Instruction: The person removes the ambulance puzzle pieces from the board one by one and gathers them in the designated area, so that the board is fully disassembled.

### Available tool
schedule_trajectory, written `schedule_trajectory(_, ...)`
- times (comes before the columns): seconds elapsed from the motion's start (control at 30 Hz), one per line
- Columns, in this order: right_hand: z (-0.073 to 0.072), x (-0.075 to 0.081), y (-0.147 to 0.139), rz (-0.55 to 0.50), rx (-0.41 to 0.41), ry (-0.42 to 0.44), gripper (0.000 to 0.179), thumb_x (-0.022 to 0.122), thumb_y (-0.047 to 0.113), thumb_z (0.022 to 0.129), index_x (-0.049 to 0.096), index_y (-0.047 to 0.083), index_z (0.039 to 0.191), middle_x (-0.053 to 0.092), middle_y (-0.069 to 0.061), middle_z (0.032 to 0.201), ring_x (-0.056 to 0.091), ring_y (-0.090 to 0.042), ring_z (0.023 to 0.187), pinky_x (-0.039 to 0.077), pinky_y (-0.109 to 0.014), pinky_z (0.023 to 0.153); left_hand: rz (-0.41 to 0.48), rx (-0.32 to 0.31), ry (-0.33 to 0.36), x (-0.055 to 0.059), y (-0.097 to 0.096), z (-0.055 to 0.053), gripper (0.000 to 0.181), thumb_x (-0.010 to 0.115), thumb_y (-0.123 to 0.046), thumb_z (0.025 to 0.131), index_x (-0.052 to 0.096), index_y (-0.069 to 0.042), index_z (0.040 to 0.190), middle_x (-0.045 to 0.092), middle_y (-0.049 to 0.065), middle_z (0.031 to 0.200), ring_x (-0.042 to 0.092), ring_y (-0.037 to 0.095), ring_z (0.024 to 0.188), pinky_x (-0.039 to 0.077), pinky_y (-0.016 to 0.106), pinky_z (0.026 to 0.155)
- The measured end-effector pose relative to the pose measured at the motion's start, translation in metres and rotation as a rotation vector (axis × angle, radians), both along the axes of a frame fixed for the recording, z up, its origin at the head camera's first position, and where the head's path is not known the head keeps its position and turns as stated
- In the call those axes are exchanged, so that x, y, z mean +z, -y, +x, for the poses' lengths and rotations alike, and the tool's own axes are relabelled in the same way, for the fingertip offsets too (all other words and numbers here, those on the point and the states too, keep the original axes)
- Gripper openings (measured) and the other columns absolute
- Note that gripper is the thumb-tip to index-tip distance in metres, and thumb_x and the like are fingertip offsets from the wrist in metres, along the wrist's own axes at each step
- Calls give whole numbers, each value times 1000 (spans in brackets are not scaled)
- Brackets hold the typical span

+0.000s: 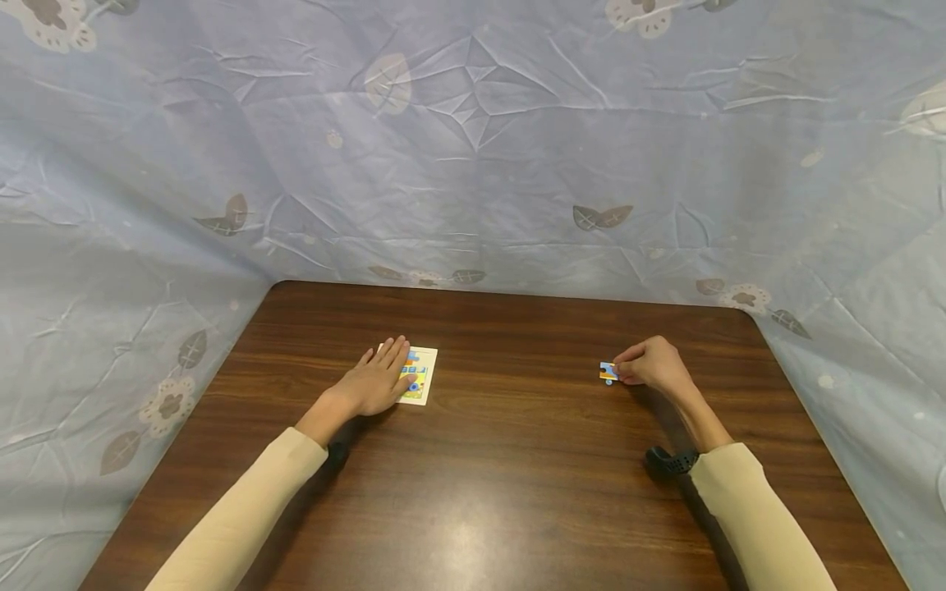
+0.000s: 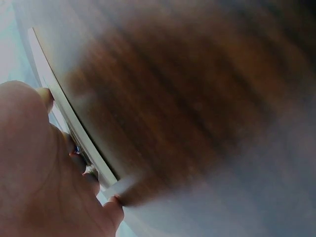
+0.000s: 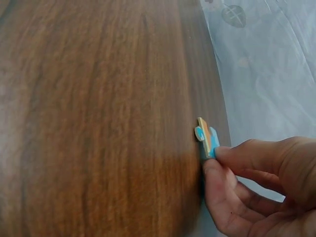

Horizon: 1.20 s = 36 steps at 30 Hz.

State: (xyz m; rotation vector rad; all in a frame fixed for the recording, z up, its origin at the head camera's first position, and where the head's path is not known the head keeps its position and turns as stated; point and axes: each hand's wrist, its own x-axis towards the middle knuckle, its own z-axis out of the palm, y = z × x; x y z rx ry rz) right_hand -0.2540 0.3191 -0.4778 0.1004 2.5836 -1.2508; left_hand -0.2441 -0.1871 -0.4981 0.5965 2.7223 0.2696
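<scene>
one puzzle piece and one picture board, well apart

one brown wood-grain counter carries the board, toward its far left part. two bare hands are at work. the left hand lies palm down across the board's left side, fingers straight and spread over it, gripping nothing. the right hand is at the far right part of the counter, its thumb and finger pinching the one piece by its right end. the piece is blue, orange and yellow, with one round knob toward the near side; whether it touches the counter cannot be told.

the board has a white border around a blue, orange, yellow and green picture. the hand hides much of it, and whether it is a tray with pieces set in it cannot be told.

two cream sleeves cover the forearms, with one dark item at each wrist. pale blue-grey cloth with leaves and flowers hangs behind and beside the counter.
</scene>
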Motion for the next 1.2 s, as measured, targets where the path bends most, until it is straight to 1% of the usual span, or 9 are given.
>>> schedule_trajectory(0.23,0,5,5,15,-1,31,24,73,2,96,75,-13,114,73,-34,119,80,-20,86,67,-31,77,-8,-4,1,0,0,-1,76,29,-50,114,2,-3,169,-2,18,178,-1,39,166,6,64,134)
schedule_trajectory(0.47,0,8,6,22,0,34,24,73,2,96,75,-13,115,74,-33,118,80,-19,86,67,-32,77,-13,0,7,0,1,-1,76,28,-50,114,1,-4,169,-4,16,178,-2,37,166,5,63,134)
schedule_trajectory(0.73,-2,7,7,55,-28,31,20,73,-1,95,77,-11,112,75,-31,115,79,-16,85,67,-31,77,-4,1,7,1,0,-1,76,28,-50,114,2,-4,169,-3,17,178,-2,38,166,5,63,134)
schedule_trajectory(1.07,-3,7,6,95,-21,28,18,70,0,97,78,-9,110,75,-31,116,78,-15,84,67,-31,76,-12,1,4,0,1,0,76,28,-50,115,1,-5,169,-4,16,179,-2,37,167,5,63,134)
schedule_trajectory(1.2,-3,6,5,105,-13,31,18,70,0,97,78,-9,110,76,-30,114,78,-16,83,67,-31,75,-11,-2,-3,-1,1,0,76,28,-50,115,1,-4,169,-4,16,178,-2,38,166,5,64,134)
